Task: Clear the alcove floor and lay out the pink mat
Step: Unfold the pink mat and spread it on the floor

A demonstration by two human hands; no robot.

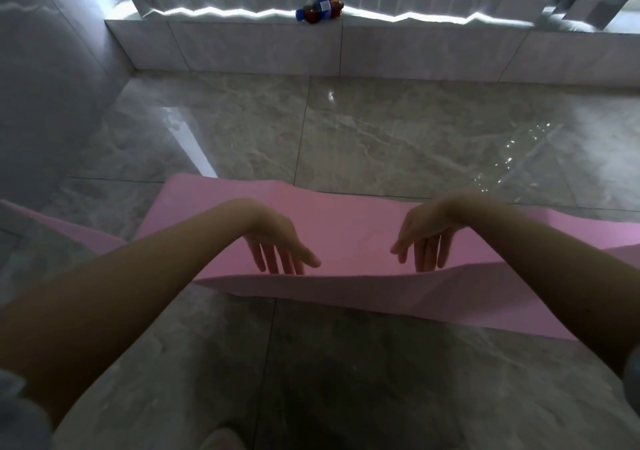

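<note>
The pink mat [346, 228] lies across the grey marble floor [381, 138], stretching from the left edge to the right edge of the view. Its near edge stands up in a raised fold. My left hand [280, 245] hangs over the mat with straight fingers pointing down just behind that fold. My right hand [426, 238] mirrors it on the right side, fingers straight and pointing down. Whether the fingertips touch the mat cannot be told. Neither hand holds anything.
A dark soda bottle [320, 9] with a blue label lies on its side on the tiled ledge [242, 44] under the window curtain. A wall corner [45, 86] rises at the left. A foot [221, 439] shows at the bottom.
</note>
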